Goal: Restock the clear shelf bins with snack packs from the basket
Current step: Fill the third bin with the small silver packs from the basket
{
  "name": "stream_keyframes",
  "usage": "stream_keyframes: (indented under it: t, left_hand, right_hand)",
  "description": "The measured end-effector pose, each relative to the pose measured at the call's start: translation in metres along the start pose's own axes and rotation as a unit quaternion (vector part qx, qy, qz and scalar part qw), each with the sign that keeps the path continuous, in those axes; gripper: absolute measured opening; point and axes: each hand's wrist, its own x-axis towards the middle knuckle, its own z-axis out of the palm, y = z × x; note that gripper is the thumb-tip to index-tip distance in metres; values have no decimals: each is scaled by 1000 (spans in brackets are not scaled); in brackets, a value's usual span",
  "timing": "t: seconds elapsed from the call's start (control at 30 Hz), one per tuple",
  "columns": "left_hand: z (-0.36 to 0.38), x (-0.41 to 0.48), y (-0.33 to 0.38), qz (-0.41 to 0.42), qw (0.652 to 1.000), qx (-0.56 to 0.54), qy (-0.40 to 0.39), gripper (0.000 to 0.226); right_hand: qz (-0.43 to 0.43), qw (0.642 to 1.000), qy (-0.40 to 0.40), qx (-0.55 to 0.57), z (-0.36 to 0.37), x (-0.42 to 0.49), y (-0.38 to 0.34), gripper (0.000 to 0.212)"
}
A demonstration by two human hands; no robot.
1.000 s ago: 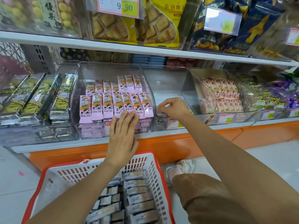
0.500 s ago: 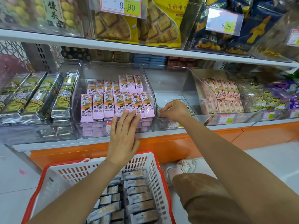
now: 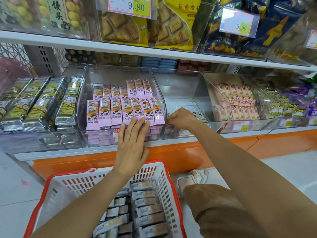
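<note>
Snack packs (image 3: 145,210) in grey wrappers lie in rows in the white basket (image 3: 164,182) with the red rim, at the bottom edge of the view; the left forearm crosses over the basket and hides part of the rows, and the basket's near end is cut off by the frame. On the lower shelf (image 3: 171,143), the middle bin (image 3: 181,90) is nearly bare. The right hand (image 3: 181,118) is curled at that bin's front left corner, fingers bent in tight around a small pack (image 3: 199,116) of which only a printed corner shows past the knuckles; what the fingertips pinch cannot be made out. The left hand (image 3: 131,143) lies flat and spread, holding nothing, its fingertips touching the front row of pink packs (image 3: 123,109) in the bin just left. Lower layers of pink packs show only as blurs through the clear front wall. Further left, dark and yellow packs (image 3: 34,102) lie in long rows. To the right, peach packs (image 3: 240,100) fill another bin. A price tag (image 3: 131,6) on the upper shelf reads 9.90; smaller tags below are unreadable. A bent knee and a shoe (image 3: 193,177) appear at the right of the basket.
</note>
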Motion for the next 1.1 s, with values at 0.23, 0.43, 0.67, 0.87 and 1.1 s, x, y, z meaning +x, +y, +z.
stream_keyframes:
  t: [0.23,0.43,0.67,0.87,1.1]
  left_hand:
    - [-1,0,-2,7,1000,1,-7,67]
    - [-5,0,-1,13,1000,2,-11,69]
    - [-17,-4,7,18,1000,3,-17,66]
    - [-23,-20,9,13,1000,-13,-4,53]
    - [-2,-59,-23,33,998,-38,-48,33]
  right_hand:
    - [6,999,-34,-33,2,4,2,23]
    - [-106,982,87,132,1,-17,14,10]
    - [-202,955,139,167,-2,-53,21,12]
    - [-247,943,122,188,15,-81,17,12]
    - [-260,953,0,154,79,-89,7,11]
